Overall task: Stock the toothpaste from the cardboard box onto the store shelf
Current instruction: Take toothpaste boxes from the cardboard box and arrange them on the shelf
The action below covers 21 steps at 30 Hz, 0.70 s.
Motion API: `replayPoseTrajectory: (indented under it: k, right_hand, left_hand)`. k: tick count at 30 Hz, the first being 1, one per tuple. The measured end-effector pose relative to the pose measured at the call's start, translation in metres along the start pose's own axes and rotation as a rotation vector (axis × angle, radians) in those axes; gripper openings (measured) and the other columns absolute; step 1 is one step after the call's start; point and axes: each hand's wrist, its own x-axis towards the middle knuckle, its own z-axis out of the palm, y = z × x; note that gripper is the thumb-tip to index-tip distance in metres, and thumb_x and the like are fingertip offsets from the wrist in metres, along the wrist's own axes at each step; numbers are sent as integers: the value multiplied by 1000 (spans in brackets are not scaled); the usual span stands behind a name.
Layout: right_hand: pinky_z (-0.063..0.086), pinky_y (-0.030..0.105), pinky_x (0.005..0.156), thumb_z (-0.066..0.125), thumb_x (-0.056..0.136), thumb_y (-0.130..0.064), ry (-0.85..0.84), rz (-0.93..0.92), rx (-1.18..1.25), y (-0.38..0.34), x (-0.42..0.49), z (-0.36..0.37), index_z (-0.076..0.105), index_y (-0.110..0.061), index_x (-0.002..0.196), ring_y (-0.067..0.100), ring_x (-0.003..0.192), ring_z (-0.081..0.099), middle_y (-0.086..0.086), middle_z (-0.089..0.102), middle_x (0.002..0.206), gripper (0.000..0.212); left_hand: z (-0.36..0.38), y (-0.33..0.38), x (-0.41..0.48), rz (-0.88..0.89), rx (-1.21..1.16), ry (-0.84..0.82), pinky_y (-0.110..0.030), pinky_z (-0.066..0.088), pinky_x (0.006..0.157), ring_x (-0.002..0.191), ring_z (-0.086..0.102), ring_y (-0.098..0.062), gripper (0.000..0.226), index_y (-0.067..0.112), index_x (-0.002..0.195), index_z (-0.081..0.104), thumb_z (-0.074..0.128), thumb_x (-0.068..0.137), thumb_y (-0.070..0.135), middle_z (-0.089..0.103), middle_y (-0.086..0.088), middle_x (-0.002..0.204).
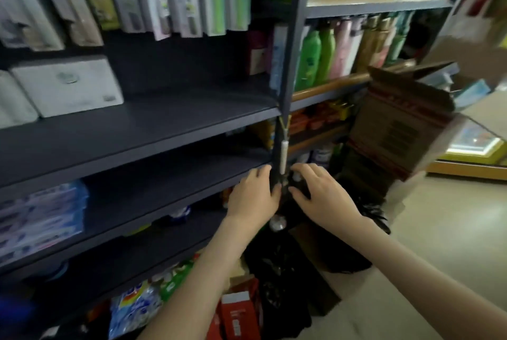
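Shelves (142, 120): dark boards, centre left. Floor (439, 230): pale, lower right.
Box (397, 125): cardboard, flaps open, right of centre, up and right of my right hand (323, 199) and apart from it. Contents hidden, so I cannot place the toothpaste.
My left hand (253, 197): centre, fingers loosely spread at a shelf edge, thumb just beside the post (288, 65), holding nothing.
Right hand: fingers spread, holding nothing.

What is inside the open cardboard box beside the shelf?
Of the cardboard box only the outer wall and raised top flaps show; its contents are hidden from this angle.
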Motion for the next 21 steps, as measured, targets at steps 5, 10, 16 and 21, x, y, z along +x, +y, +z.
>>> replayPoseTrajectory:
  k: [5,10,16,21]
  right_hand:
    - [42,28,92,60,92,-27,85,43,-61,107,-22,-81,50,-12,130,21,115,50,2,56,120,42]
    - [43,31,94,63,90,-26,126,27,-100,202,-28,-145,52,-12,127,23,115,52,4,57,120,42]
    - [35,23,98,59,92,-27,134,20,-94,292,-3,-189,48,-17,132,17,121,47,0,53,129,42]
    - [31,18,96,56,94,-26,87,42,-30,374,36,-203,44,-22,134,11,121,45,-5,49,131,42]
  left_hand:
    - [34,116,38,97,15,7,-33,46,80,120,51,-24,52,20,147,30,41,100,43,41,-4,143]
    - [60,210,77,123,21,-14,-42,39,100,130,42,-24,53,23,149,27,39,101,44,38,0,147]
    - [85,280,136,192,-12,16,-34,47,82,118,51,-22,53,24,147,30,41,100,45,39,2,144]
    - [108,331,196,297,-16,148,-30,39,97,130,42,-18,51,25,147,34,43,99,42,38,5,147]
